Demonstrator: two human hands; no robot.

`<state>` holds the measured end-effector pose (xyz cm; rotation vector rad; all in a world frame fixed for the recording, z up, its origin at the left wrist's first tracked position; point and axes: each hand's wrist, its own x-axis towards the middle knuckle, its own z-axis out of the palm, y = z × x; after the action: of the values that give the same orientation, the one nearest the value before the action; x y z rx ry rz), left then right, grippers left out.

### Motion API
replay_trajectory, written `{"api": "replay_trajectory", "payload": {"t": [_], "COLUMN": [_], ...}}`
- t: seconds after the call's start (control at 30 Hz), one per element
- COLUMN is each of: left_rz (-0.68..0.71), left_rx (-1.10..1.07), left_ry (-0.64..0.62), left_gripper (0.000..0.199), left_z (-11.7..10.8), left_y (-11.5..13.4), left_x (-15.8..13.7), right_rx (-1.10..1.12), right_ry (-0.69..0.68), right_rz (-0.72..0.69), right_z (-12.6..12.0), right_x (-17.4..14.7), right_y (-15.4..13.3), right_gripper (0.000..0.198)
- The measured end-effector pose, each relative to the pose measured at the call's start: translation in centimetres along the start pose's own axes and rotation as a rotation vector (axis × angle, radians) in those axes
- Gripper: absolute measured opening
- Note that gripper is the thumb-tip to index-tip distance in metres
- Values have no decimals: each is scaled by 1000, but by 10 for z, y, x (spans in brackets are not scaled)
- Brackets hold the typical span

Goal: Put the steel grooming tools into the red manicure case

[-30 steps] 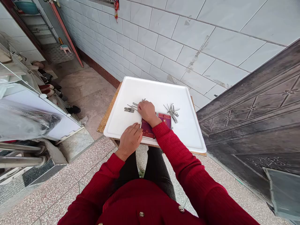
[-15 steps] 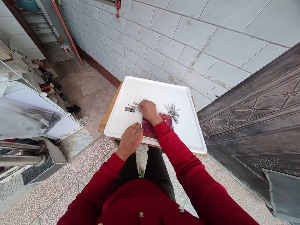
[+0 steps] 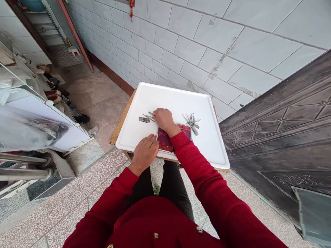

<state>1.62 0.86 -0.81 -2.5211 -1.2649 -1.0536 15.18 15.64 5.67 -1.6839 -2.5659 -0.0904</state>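
Note:
A manicure-kit case (image 3: 165, 140), maroon inside, lies unfolded near the front edge of a white tray (image 3: 207, 151). At its left side rests my left hand (image 3: 145, 153), fingers stretched out flat and the thumb touching the case's edge. My right hand (image 3: 164, 119) reaches across the case, fingers curled down at several slim metal tools (image 3: 151, 116); whatever is in those fingers is hidden. Nail clippers (image 3: 144, 120) lie side by side just left of these tools. Right of the case sits a loose pile of metal manicure tools (image 3: 192, 123).
The tray stands on a small wooden table (image 3: 115, 135) against a tiled wall (image 3: 165, 38). A dark patterned door (image 3: 279, 127) is close on the right. To the left are a rack with shoes (image 3: 54, 96) and a plastic-covered white panel (image 3: 33, 127).
My right hand has shifted slightly and its fingers are curled more tightly among the slim tools. A tool tip earlier seen above them is hidden. My left hand stays put.

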Motion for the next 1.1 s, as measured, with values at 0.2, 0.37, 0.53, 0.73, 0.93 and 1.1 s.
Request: {"api": "replay_trajectory", "payload": {"t": [0.2,0.37,0.53,0.73,0.93,1.1], "left_rz": [-13,-4,1,10,14,-3], "left_rx": [-17,-9,4,18,22,16], "left_ry": [-9,7,26,21,20,13], "left_gripper": [24,22,22,22,22,23], "left_z": [1,0,1,1,-2,-1], "left_y": [0,0,-1,-2,-1,-2], "left_x": [-1,-1,0,1,3,2], "right_rx": [-20,-49,-66,-60,126,726], "right_ry": [-33,-70,-143,-201,-58,165], "right_rz": [-21,-37,-41,-105,-79,79], "right_z": [0,-5,-12,-20,-13,1], "right_x": [2,3,9,16,11,2], "right_y": [1,-3,-6,-5,2,18], "right_gripper": [34,33,34,32,23,7]}}
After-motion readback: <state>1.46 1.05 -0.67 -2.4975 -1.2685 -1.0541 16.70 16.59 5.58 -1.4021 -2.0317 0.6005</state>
